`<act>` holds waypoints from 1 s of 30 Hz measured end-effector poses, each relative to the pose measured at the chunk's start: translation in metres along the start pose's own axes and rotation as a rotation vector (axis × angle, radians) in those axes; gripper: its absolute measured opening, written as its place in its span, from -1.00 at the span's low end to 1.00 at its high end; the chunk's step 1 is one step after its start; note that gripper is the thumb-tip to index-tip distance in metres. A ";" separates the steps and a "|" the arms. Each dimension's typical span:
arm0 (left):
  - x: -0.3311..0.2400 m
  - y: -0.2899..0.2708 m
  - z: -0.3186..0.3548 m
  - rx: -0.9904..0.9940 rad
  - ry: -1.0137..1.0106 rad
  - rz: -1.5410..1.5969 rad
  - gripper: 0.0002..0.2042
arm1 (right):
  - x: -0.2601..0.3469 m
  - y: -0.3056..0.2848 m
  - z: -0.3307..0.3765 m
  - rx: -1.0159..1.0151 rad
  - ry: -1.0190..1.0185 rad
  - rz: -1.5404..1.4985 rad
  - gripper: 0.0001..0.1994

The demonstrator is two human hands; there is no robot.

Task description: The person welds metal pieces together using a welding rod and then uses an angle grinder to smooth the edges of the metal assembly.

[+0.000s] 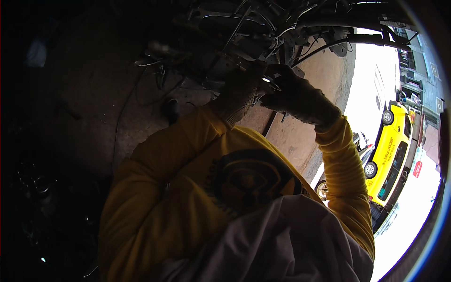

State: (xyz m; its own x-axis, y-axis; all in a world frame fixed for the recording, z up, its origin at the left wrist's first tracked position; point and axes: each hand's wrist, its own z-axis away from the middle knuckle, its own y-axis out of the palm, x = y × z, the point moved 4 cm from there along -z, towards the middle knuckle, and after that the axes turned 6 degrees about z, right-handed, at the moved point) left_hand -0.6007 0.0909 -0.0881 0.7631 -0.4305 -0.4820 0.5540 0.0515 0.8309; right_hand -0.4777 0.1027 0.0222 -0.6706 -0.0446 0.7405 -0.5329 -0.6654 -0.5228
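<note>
My two gloved hands meet at the top centre, under a dark tangle of machine parts and cables. My left hand, in a pale knit glove, comes up from a yellow sleeve and presses against the dark parts; its fingers are hidden in shadow. My right hand, in a darker glove, is curled into a fist right beside it. A small shiny metal piece shows at its fingertips, between both hands. What the piece belongs to is too dark to tell.
A dark curved bar arches over to the right. Thin cables trail across the brown concrete floor on the left. A yellow car stands on the bright street at the right. Grey cloth covers my lap.
</note>
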 end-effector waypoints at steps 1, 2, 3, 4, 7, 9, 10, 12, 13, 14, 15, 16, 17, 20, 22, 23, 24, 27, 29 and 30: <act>-0.005 0.008 0.002 -0.058 -0.014 0.046 -0.67 | -0.002 0.001 0.003 -0.004 0.085 -0.238 -0.30; -0.007 0.010 0.003 -0.117 -0.026 0.093 -0.66 | 0.008 0.001 0.004 -0.005 0.089 -0.237 -0.30; -0.007 0.010 0.003 -0.118 -0.028 0.094 -0.66 | 0.021 -0.002 0.005 -0.020 0.207 -0.103 -0.30; -0.008 0.009 0.003 -0.087 -0.025 0.127 -0.67 | 0.025 -0.004 0.006 -0.034 0.323 0.033 -0.29; -0.003 0.008 0.000 -0.049 -0.040 0.157 -0.67 | -0.015 0.011 0.002 -0.019 0.010 -0.544 -0.33; 0.001 0.006 -0.001 -0.058 -0.047 0.154 -0.67 | -0.012 0.010 0.007 -0.044 0.058 -0.463 -0.36; 0.002 0.006 -0.001 -0.091 -0.031 0.136 -0.68 | -0.008 0.008 0.007 -0.069 0.104 -0.382 -0.38; 0.004 0.000 -0.003 -0.127 -0.011 0.119 -0.68 | -0.004 -0.002 0.008 -0.017 0.094 -0.404 -0.46; 0.006 -0.005 -0.006 -0.102 0.020 0.060 -0.68 | -0.003 -0.005 0.008 0.031 0.085 -0.428 -0.50; 0.007 -0.008 -0.008 -0.077 0.051 0.001 -0.68 | -0.006 -0.006 0.008 0.037 0.082 -0.427 -0.50; 0.005 -0.007 -0.007 -0.076 0.052 0.001 -0.68 | -0.021 -0.010 0.011 -0.088 0.322 -0.427 -0.53; 0.004 -0.005 -0.005 -0.070 0.017 0.014 -0.69 | -0.035 -0.014 0.017 -0.214 0.561 -0.423 -0.52; 0.004 -0.003 -0.004 -0.065 -0.017 0.027 -0.70 | -0.039 -0.014 0.021 -0.214 0.559 -0.423 -0.52; 0.004 0.002 -0.003 -0.140 0.001 0.143 -0.72 | -0.058 0.002 0.028 -0.067 0.534 -0.679 -0.52; 0.002 0.004 -0.003 -0.150 -0.028 0.152 -0.72 | -0.054 0.007 0.028 -0.163 0.502 -0.676 -0.53; 0.002 0.005 -0.003 -0.161 -0.055 0.166 -0.73 | -0.052 0.009 0.028 -0.258 0.472 -0.668 -0.53; 0.002 0.002 -0.004 -0.162 -0.058 0.162 -0.73 | -0.050 0.015 0.027 -0.259 0.473 -0.673 -0.53; 0.005 -0.002 -0.006 -0.051 -0.077 0.193 -0.74 | -0.055 0.018 0.028 -0.400 0.360 -0.305 -0.54; 0.007 -0.004 -0.007 -0.072 -0.102 0.158 -0.75 | -0.063 0.017 0.026 -0.384 0.173 0.108 -0.55; 0.007 -0.004 -0.007 -0.080 -0.111 0.147 -0.75 | -0.060 0.015 0.026 -0.384 0.174 0.107 -0.55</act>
State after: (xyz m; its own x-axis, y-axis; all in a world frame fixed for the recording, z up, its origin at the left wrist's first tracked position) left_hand -0.5952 0.0939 -0.0966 0.7989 -0.5093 -0.3201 0.4675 0.1906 0.8632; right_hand -0.4322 0.0765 -0.0188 -0.7917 0.0501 0.6088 -0.5873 -0.3365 -0.7361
